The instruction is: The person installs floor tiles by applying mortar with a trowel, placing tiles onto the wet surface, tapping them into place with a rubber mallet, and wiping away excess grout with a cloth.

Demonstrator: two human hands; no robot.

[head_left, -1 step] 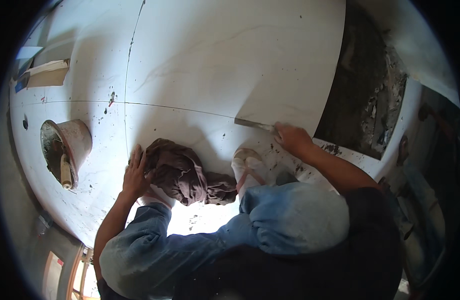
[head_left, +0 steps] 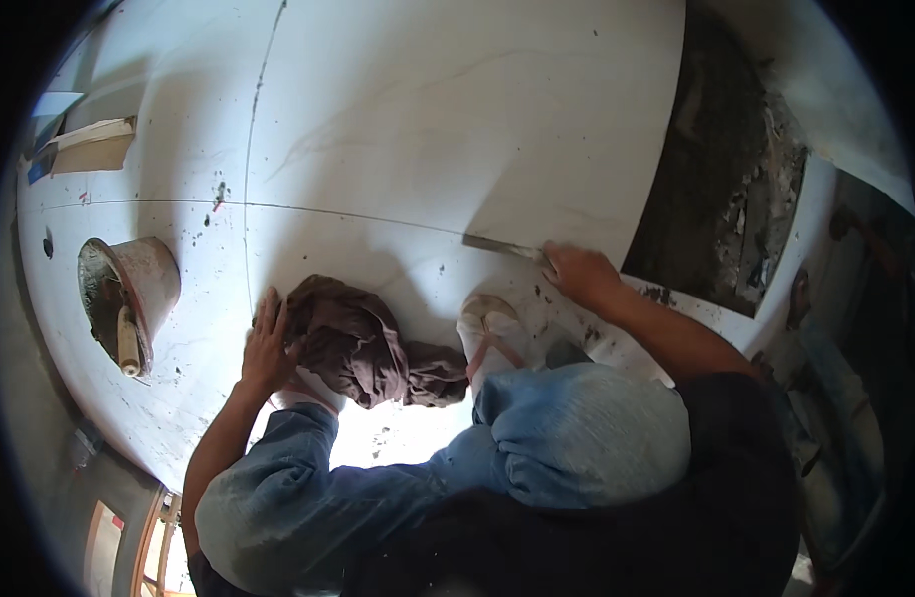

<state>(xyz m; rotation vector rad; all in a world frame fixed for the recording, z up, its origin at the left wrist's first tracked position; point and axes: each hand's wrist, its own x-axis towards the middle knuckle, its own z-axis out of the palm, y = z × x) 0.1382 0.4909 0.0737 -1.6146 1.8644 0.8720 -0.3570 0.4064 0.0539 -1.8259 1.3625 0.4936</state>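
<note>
My right hand (head_left: 585, 275) is closed around the handle of a putty knife (head_left: 495, 244). Its flat blade lies along the dark joint between two large white marbled floor tiles (head_left: 418, 129). My left hand (head_left: 267, 350) rests on the tile with its fingers stretched out, holding nothing. Its thumb side touches a crumpled brown cloth (head_left: 348, 343), which is bunched between my sandalled feet. Dark crumbs of mortar are scattered on the tile below the knife. Most of the handle is hidden inside my right fist.
To the left a mortar-crusted bucket (head_left: 154, 289) lies tipped, a wooden-handled tool (head_left: 128, 343) in its mouth. Torn cardboard (head_left: 94, 149) lies at the far left. On the right, a dark untiled strip (head_left: 696, 189) with rubble borders the tile edge.
</note>
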